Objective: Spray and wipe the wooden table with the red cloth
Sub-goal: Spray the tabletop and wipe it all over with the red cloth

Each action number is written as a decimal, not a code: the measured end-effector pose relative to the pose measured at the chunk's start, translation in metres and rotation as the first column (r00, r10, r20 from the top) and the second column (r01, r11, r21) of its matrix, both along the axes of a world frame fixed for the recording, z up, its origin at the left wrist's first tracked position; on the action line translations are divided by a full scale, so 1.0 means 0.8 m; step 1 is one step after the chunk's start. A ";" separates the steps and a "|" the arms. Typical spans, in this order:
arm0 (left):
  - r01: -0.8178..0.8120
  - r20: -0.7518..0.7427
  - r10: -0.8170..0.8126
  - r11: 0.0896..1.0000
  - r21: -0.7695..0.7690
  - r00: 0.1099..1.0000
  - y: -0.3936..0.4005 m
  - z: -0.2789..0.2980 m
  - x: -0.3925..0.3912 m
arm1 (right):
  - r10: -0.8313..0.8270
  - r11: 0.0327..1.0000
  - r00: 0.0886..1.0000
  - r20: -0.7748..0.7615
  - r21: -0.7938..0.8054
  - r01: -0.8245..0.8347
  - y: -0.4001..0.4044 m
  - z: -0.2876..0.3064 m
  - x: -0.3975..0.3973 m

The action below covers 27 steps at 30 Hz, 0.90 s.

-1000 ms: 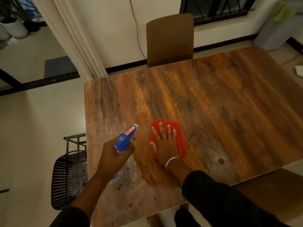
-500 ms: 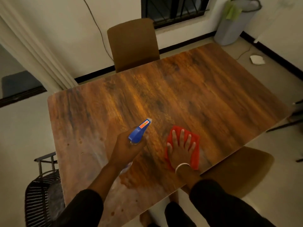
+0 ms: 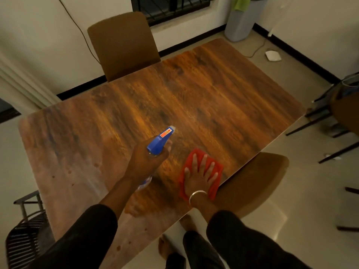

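Observation:
The wooden table [image 3: 204,94] fills the middle of the view, with pale smears and small spots on its left and near parts. My right hand [image 3: 198,177] lies flat with fingers spread on the red cloth [image 3: 215,169], pressing it onto the table close to the near edge. My left hand [image 3: 143,162] is closed around a spray bottle [image 3: 160,141] with a blue trigger head, held above the table just left of the cloth, nozzle pointing away to the upper right.
A brown chair [image 3: 122,43] stands at the far side and another brown chair [image 3: 258,181] at the near right, tucked under the edge. A black wire basket [image 3: 23,239] is at lower left, a grey bin [image 3: 240,18] at the far wall, dark chair legs [image 3: 330,121] at right.
My right hand has slid the red cloth to the right along the near edge of the table. The left hand with the spray bottle has moved right alongside it.

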<state>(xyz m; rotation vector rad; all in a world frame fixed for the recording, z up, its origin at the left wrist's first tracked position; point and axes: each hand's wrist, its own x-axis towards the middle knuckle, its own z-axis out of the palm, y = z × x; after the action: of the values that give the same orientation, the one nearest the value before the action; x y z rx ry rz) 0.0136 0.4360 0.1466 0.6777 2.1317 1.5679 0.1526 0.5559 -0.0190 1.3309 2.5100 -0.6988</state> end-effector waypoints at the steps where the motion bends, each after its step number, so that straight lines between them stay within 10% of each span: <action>1: 0.012 -0.011 -0.012 1.000 0.000 1.000 -0.004 0.000 0.000 | -0.037 0.999 0.999 0.003 -0.012 0.037 0.022 0.005 -0.015; 9: -0.018 0.008 0.018 0.999 -0.037 1.000 -0.031 -0.026 -0.003 | 0.198 0.980 0.980 -0.022 0.036 -0.197 -0.022 0.000 -0.014; 18: -0.041 -0.007 0.041 0.999 -0.007 0.999 -0.029 -0.031 -0.015 | -0.123 0.992 0.990 0.074 -0.016 0.125 0.093 0.021 0.003; 27: -0.104 -0.022 0.104 0.994 -0.012 0.994 -0.051 -0.019 -0.014 | 0.460 0.888 0.888 0.015 0.008 -0.460 -0.031 -0.006 0.025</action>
<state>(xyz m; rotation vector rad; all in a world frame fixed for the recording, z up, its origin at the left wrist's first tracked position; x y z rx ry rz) 0.0023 0.3955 0.1311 0.5897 2.2234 1.6049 0.1726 0.5315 -0.0237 0.6824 2.6699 -0.5633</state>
